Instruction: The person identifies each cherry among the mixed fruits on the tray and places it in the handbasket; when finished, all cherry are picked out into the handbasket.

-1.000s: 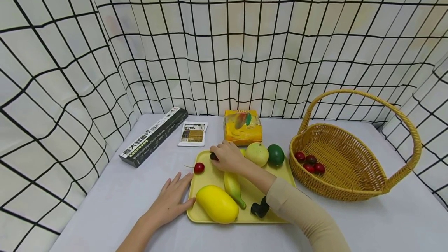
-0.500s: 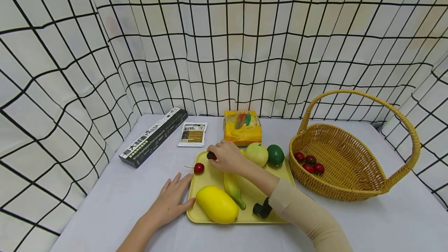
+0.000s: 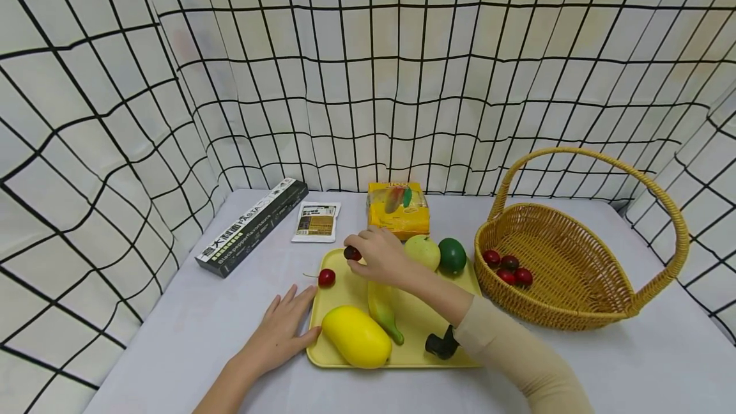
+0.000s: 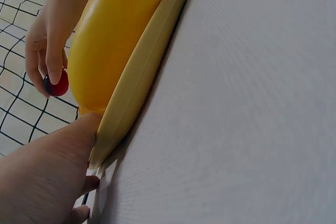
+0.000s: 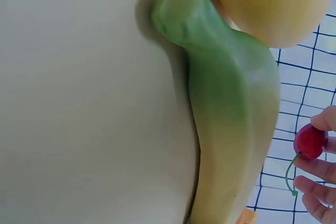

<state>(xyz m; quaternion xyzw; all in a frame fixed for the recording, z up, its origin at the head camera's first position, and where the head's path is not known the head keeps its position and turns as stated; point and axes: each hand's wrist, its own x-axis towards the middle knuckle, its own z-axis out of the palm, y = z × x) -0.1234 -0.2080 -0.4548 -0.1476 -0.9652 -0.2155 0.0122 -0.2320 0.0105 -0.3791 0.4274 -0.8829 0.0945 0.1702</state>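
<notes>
My right hand [image 3: 382, 257] pinches a dark red cherry [image 3: 352, 253] between thumb and fingers above the tray's far left corner. In the right wrist view this cherry [image 5: 311, 141] shows a green stem hanging down. Flat on the table, my left hand [image 3: 283, 334] lies with fingers spread, its thumb touching the left rim of the yellow tray [image 3: 414, 360]. Another red cherry [image 3: 326, 278] sits at that rim, its stem pointing left. On the tray lie a yellow mango [image 3: 356, 336] and a banana [image 3: 384, 315], partly hidden by my right hand.
A pale green apple-like fruit [image 3: 422, 252] and a dark green fruit [image 3: 452, 256] sit at the tray's back right. Behind are a yellow package [image 3: 398, 209], a sachet [image 3: 316, 222] and a pasta box [image 3: 253, 227]. The wicker basket [image 3: 575, 321] at right holds several cherries [image 3: 508, 275].
My right hand has risen slightly with the cherry, and its forearm has shifted a little to the right. My left hand has stayed in place.
</notes>
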